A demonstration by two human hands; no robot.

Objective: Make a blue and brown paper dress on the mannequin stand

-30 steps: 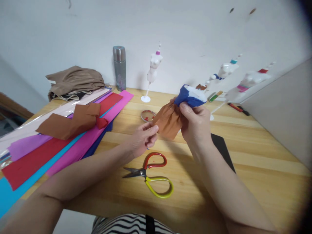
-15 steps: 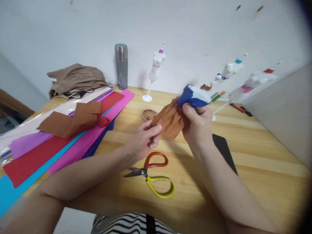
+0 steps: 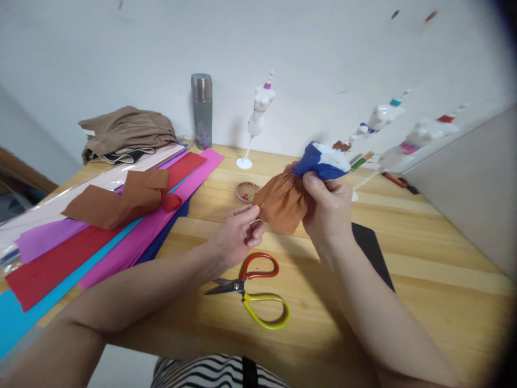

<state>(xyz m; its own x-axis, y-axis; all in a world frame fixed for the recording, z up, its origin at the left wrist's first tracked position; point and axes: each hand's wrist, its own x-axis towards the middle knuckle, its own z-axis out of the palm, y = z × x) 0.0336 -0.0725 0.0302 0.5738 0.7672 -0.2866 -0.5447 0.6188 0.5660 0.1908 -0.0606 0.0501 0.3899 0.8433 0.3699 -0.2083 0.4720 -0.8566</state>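
My right hand (image 3: 328,207) is closed around a small white mannequin wrapped in blue crepe paper (image 3: 319,160), with a gathered brown paper skirt (image 3: 283,202) hanging from it above the table. My left hand (image 3: 239,235) sits just below the skirt's lower left corner, thumb and fingers pinched together at its edge; what they pinch is too small to make out. Red-and-yellow scissors (image 3: 252,293) lie open on the wooden table (image 3: 424,269) under both hands.
Long crepe paper sheets (image 3: 100,237) in pink, red, purple and blue lie at the left, with a folded brown piece (image 3: 117,202) on top. At the back stand a grey flask (image 3: 201,110), a white mini mannequin (image 3: 258,121), a beige cloth pile (image 3: 127,129). More mannequins (image 3: 407,137) lie at the right. A dark flat object (image 3: 369,248) lies under my right forearm.
My left hand has dropped slightly and slid off the skirt's lower corner, fingers still pinched. My right hand keeps the wrapped mannequin almost still.
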